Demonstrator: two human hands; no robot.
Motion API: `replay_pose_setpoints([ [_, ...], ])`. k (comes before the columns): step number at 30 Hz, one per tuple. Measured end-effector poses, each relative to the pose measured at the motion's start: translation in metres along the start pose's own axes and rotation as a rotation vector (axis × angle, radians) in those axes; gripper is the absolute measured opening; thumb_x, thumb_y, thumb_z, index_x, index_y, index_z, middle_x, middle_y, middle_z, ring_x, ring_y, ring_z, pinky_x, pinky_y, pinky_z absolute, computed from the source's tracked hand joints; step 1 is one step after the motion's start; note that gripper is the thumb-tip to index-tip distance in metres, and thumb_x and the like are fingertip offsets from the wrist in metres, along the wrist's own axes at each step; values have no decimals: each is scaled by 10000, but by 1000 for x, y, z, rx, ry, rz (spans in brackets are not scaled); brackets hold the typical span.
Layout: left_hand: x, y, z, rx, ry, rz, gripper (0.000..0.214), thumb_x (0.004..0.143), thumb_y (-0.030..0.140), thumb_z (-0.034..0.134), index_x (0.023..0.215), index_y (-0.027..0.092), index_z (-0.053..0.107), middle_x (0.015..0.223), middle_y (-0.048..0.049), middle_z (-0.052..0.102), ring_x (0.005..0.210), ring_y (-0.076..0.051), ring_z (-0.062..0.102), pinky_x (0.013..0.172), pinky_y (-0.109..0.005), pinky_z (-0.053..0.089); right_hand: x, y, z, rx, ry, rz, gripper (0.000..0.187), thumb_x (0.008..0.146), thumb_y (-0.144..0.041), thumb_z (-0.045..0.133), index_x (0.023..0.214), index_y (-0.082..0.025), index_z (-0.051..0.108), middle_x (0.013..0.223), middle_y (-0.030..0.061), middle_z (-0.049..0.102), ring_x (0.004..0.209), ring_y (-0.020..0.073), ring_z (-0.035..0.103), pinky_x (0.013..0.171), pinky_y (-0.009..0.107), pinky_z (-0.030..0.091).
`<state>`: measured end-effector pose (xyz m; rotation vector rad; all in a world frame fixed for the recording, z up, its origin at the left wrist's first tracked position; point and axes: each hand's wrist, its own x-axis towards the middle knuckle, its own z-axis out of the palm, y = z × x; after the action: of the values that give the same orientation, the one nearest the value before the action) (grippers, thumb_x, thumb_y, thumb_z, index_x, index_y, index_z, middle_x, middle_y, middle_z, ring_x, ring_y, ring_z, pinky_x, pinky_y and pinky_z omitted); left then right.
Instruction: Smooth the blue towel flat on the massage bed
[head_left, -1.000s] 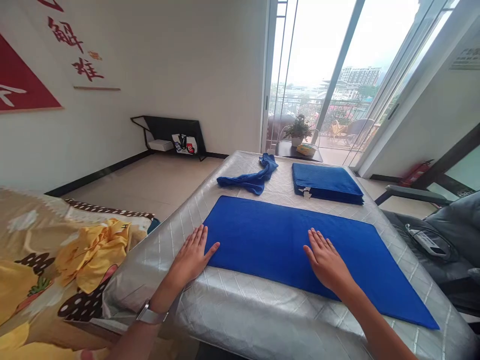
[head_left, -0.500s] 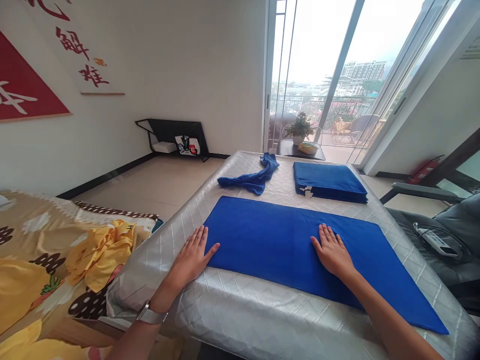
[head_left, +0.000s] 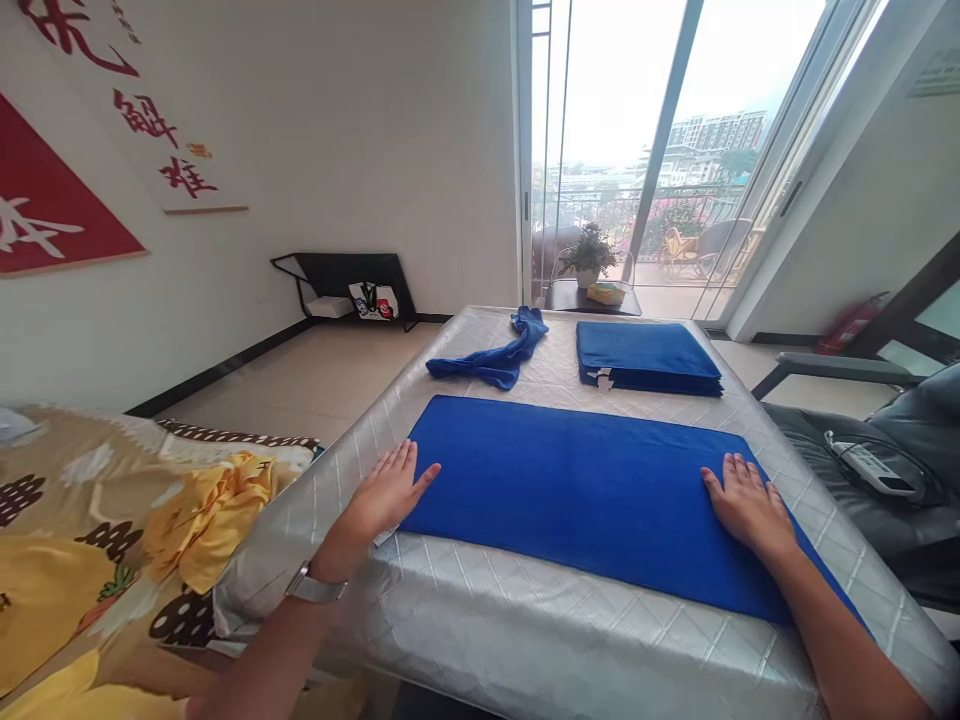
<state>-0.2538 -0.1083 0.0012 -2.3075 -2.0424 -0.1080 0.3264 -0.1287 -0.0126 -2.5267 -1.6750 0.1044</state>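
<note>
A blue towel (head_left: 570, 490) lies spread flat across the silver quilted mattress (head_left: 525, 610). At its left edge rests my left hand (head_left: 391, 488), fingers stretched out, partly on the cloth and partly over the mattress. My right hand (head_left: 750, 505) is laid flat near the towel's right end, palm down. Neither hand grips anything. Farther back, a crumpled blue towel (head_left: 499, 358) lies on the left, and a stack of folded blue towels (head_left: 649, 357) with white tags sits on the right.
To the left is a bed with a patterned cover (head_left: 67, 470) and yellow cloth (head_left: 217, 510). A dark armchair (head_left: 825, 440) holding a white power strip (head_left: 874, 468) flanks the right side. Behind the mattress stands a small table with a potted plant (head_left: 590, 260).
My right hand has slid rightward over the towel, from near its middle to its right end. My left hand stays at the left edge. The view has shifted slightly.
</note>
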Motion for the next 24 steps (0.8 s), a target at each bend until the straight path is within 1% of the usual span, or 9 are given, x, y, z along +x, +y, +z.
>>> replay_pose_setpoints([
  [1,6,19,-6,-24,-22,37,852,990,676,170,1554,44,260,1583,-214,296,1478,-303,277,1197,-463,240,0,-1,0,-4,2,0,868,935,-586,46,1569,-11,192,1655,128,169,1520,265,131,1237,473,96],
  [4,25,94,-21,-137,-71,321,818,1004,657,122,1557,73,270,1609,-168,251,1498,-253,228,1215,-409,201,-2,-3,-2,-15,3,-3,848,943,-570,59,1570,-15,189,1656,123,167,1520,259,128,1238,462,96],
  [7,42,165,-24,-219,-106,510,829,1004,655,92,1556,60,261,1624,-153,209,1513,-214,169,1227,-355,148,-4,-4,-4,-26,-4,1,831,951,-563,74,1572,-23,190,1655,123,174,1520,253,131,1239,451,91],
  [9,52,197,-19,-247,-84,563,840,999,661,82,1559,57,247,1631,-150,185,1520,-209,136,1233,-359,117,-5,-6,-6,-35,-3,6,813,957,-549,83,1575,-31,186,1655,119,177,1521,245,130,1239,438,92],
  [11,60,212,-10,-252,-69,561,849,994,671,79,1560,60,244,1633,-148,185,1522,-216,125,1235,-378,101,-7,-7,-8,-45,-5,10,798,961,-532,88,1576,-32,182,1655,117,178,1521,240,130,1238,432,97],
  [13,66,211,-2,-241,-70,521,857,988,679,81,1561,63,247,1631,-148,195,1522,-227,129,1235,-398,99,-7,-7,-8,-54,-7,7,790,963,-518,89,1575,-26,183,1654,116,178,1520,243,134,1237,435,102],
  [16,71,186,6,-213,-74,449,870,982,687,88,1562,57,242,1630,-151,188,1522,-236,129,1236,-408,98,-6,-6,-6,-53,-3,-4,796,962,-524,91,1573,-24,191,1652,120,182,1519,251,140,1236,445,106],
  [19,77,143,9,-170,-65,343,867,979,690,94,1566,69,239,1631,-147,191,1520,-240,140,1234,-409,102,-5,-3,-3,-38,11,-9,814,956,-545,84,1572,-26,197,1650,126,188,1518,256,142,1236,455,108],
  [24,93,59,12,-95,-66,105,857,982,679,114,1567,63,223,1629,-167,190,1515,-268,158,1224,-448,138,-4,-3,-4,-30,6,-8,825,947,-550,82,1571,-22,195,1649,130,193,1517,261,144,1237,457,102],
])
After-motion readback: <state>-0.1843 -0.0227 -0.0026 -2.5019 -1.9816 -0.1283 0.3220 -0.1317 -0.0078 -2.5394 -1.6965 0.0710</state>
